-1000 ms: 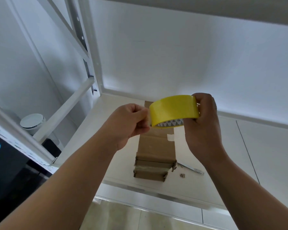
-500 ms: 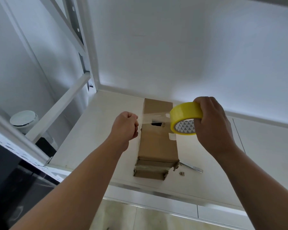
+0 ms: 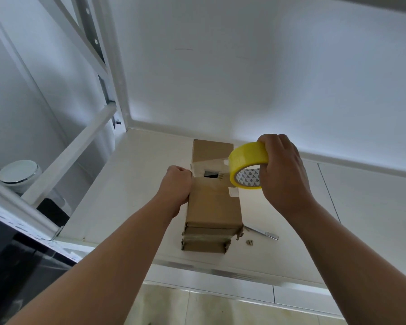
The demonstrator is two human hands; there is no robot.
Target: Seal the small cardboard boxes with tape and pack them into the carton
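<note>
Head view, looking down onto a white shelf [image 3: 136,188] backed by a white wall. On the near right of the shelf lies a slim metal blade [image 3: 263,233], and just beside it a small cardboard scrap [image 3: 249,242]. Off to the left, below the shelf's white frame bar [image 3: 68,156], sits a round white lidded bin [image 3: 19,173] — well apart from the action. Nothing blocks the hands.

Centre stage: the cardboard box [image 3: 213,205] stands on the shelf atop a flattened stack of cardboard [image 3: 205,240], its top flaps not fully closed, a dark gap showing. The left hand [image 3: 177,186] is curled tight at the box's left edge, fingers pinched on the free end of the clear tape strip [image 3: 209,164]. That strip stretches across the gap to the yellow tape roll [image 3: 247,164], which the right hand [image 3: 283,170] grips firmly around its rim — held just above the box's right edge.
</note>
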